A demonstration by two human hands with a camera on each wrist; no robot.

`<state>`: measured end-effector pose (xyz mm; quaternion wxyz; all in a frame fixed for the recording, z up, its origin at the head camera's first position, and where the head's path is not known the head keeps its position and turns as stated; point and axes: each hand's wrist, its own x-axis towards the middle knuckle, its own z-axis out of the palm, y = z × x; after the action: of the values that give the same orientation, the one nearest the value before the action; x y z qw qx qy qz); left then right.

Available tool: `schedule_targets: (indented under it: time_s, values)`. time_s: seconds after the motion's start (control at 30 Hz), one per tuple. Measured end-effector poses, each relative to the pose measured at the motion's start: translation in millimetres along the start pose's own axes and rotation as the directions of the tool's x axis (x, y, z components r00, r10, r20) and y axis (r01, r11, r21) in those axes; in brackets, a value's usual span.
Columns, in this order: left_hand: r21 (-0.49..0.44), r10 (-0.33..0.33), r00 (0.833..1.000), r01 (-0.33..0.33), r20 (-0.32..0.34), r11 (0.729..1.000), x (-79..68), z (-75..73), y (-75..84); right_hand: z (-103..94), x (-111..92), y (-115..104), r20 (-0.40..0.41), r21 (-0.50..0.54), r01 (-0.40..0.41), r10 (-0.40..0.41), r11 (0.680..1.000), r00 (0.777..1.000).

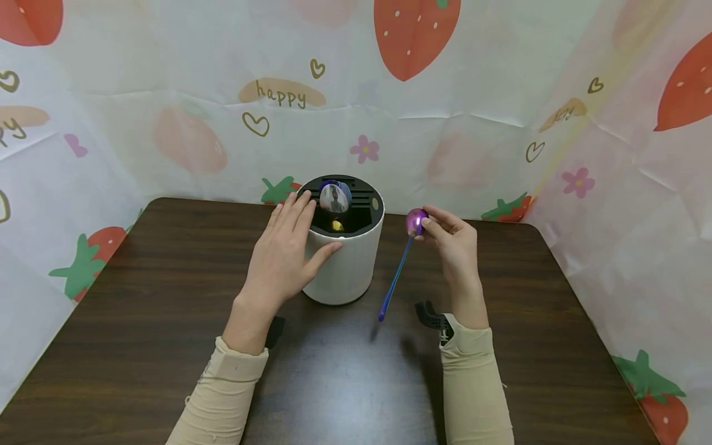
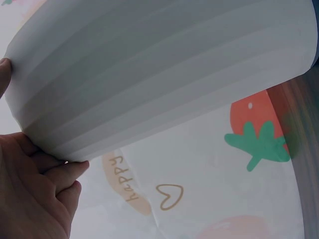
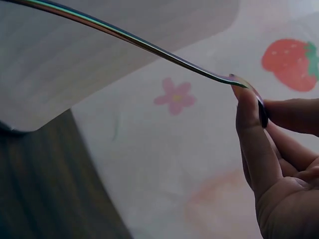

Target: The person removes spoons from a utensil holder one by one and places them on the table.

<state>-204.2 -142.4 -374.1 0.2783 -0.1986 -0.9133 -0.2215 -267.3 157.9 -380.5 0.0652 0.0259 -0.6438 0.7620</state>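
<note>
A white, ribbed cutlery holder (image 1: 343, 272) with a black slotted top (image 1: 364, 196) stands upright at the back of the table. My left hand (image 1: 282, 253) rests against its left rim, fingers straight and thumb along the front; the left wrist view has the fingertips (image 2: 79, 167) right at the holder's edge. A shiny blue spoon (image 1: 334, 198) shows its bowl above the slots, with a small gold piece (image 1: 337, 225) below it. To the right of the holder, my right hand (image 1: 453, 244) pinches a purple-blue spoon (image 1: 396, 278) by its bowl, handle slanting downward.
The dark wooden table (image 1: 139, 346) reaches back to a cloth backdrop (image 1: 489, 74) printed with strawberries, hearts and flowers. Right behind the holder the backdrop meets the table's far edge. A black wrist mount (image 1: 431, 316) sits at the right cuff.
</note>
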Motion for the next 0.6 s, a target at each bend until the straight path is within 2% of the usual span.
schedule_targets:
  time_s: [0.23, 0.43, 0.6]
  values:
    - [0.0, 0.002, 1.0, -0.002, -0.004, 1.0, 0.4, -0.3, 0.1, -4.7, 11.6, 30.2, 0.073, -0.034, -0.093, 0.096, 0.995, 0.993]
    - [-0.001, 0.002, 1.0, -0.002, -0.004, 1.0, 0.5, -0.6, 0.0, -10.8, 17.0, 53.4, 0.104, -0.046, -0.165, 0.169, 0.985, 0.98]
    - [0.001, -0.002, 1.0, 0.002, 0.0, 1.0, -0.2, -0.2, 0.2, -14.3, 18.7, 68.2, 0.119, -0.096, -0.217, 0.227, 0.972, 0.967]
